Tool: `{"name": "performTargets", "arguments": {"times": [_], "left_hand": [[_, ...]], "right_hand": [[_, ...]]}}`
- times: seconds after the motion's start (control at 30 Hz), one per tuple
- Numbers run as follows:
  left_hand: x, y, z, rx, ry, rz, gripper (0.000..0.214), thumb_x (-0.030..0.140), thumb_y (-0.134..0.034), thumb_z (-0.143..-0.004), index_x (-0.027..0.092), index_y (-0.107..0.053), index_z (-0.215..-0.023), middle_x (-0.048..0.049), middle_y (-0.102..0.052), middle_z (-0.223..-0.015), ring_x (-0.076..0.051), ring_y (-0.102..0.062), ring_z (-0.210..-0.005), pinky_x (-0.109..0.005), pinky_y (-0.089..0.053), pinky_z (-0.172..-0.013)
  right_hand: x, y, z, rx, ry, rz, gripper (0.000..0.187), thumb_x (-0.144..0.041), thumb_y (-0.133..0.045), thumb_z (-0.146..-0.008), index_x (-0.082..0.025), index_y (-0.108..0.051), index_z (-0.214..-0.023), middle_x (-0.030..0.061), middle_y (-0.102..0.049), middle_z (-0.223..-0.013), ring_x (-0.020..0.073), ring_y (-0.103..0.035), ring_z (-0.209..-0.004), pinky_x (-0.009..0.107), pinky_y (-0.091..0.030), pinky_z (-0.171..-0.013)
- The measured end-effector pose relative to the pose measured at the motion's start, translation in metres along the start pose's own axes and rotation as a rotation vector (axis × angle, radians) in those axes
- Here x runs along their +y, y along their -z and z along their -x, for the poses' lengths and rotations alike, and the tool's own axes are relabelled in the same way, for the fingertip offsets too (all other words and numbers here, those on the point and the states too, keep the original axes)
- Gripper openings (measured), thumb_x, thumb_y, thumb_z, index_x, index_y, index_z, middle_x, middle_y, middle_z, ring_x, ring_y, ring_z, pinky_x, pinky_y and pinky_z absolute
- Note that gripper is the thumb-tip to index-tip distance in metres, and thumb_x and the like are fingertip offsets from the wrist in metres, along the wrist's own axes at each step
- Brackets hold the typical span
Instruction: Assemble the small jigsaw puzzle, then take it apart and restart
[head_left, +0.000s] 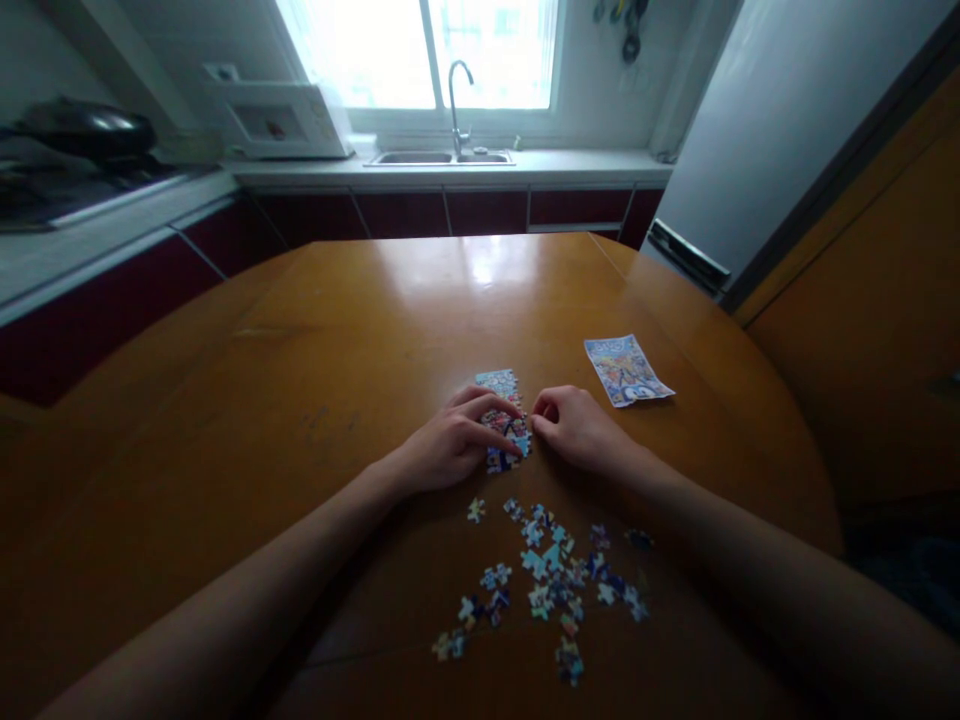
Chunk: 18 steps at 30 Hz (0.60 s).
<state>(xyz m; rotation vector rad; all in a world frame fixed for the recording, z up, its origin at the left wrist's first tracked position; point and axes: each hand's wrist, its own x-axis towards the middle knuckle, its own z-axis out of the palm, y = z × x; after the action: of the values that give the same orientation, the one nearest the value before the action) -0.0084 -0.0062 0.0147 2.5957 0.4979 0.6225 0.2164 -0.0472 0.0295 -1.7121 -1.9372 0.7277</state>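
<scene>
A partly joined jigsaw puzzle [496, 380] lies flat on the table, a narrow upright strip with a notched right side. Across its middle and lower part rests my left hand [459, 436], open, its fingers stretched apart over the joined pieces and covering some of them. My right hand [576, 424] is closed in a pinch right beside the strip's right edge. Whatever is between its fingertips is hidden or too small to tell. Nearer to me, between my forearms, loose puzzle pieces [553, 560] are scattered, several of them overlapping.
A creased picture sheet [628, 370] lies right of my right hand on the wooden table [360, 330]. Beyond the table's rounded edge are a counter with a sink [416, 158], a stove with a black pan [90, 130] at left, and a fridge [720, 140] at right.
</scene>
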Motion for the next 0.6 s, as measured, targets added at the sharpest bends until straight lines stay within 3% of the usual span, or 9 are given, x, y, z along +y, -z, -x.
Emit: {"name": "performTargets", "arguments": {"times": [0.17, 0.3, 0.43, 0.6], "left_hand": [[0.000, 0.001, -0.001, 0.033, -0.015, 0.033, 0.042, 0.009, -0.051, -0.096, 0.038, -0.079, -0.108, -0.0028, -0.067, -0.124, -0.024, -0.053, -0.117, -0.047, -0.042, -0.106], [-0.001, 0.000, -0.002, 0.079, -0.008, 0.055, 0.037, 0.013, -0.052, -0.098, 0.037, -0.080, -0.104, -0.0035, -0.068, -0.121, -0.024, -0.055, -0.113, -0.047, -0.044, -0.102], [-0.004, -0.002, -0.002, 0.091, -0.002, 0.061, 0.036, 0.013, -0.054, -0.098, 0.037, -0.081, -0.101, -0.0031, -0.069, -0.120, -0.023, -0.055, -0.112, -0.047, -0.044, -0.101], [-0.007, -0.005, 0.000, 0.099, 0.015, 0.052, 0.037, 0.010, -0.054, -0.095, 0.036, -0.081, -0.099, -0.0021, -0.068, -0.119, -0.023, -0.054, -0.115, -0.047, -0.043, -0.103]], "right_hand": [[0.004, 0.008, 0.000, -0.106, 0.016, -0.063, 0.010, -0.017, -0.068, -0.085, -0.016, -0.075, -0.077, 0.0053, -0.073, -0.073, 0.0148, -0.063, -0.065, 0.025, -0.043, -0.058], [-0.008, 0.038, 0.012, -0.162, 0.042, -0.017, 0.007, -0.018, -0.074, -0.081, -0.018, -0.075, -0.074, 0.0042, -0.072, -0.072, 0.0140, -0.062, -0.062, 0.026, -0.042, -0.056], [-0.020, 0.064, 0.043, -0.098, 0.032, 0.169, 0.007, -0.020, -0.077, -0.080, -0.021, -0.074, -0.074, 0.0036, -0.072, -0.075, 0.0141, -0.059, -0.061, 0.029, -0.039, -0.056], [0.002, 0.053, 0.102, -0.054, -0.041, 0.346, 0.010, -0.019, -0.076, -0.078, -0.025, -0.072, -0.085, 0.0032, -0.072, -0.085, 0.0191, -0.064, -0.072, 0.031, -0.041, -0.062]]}}
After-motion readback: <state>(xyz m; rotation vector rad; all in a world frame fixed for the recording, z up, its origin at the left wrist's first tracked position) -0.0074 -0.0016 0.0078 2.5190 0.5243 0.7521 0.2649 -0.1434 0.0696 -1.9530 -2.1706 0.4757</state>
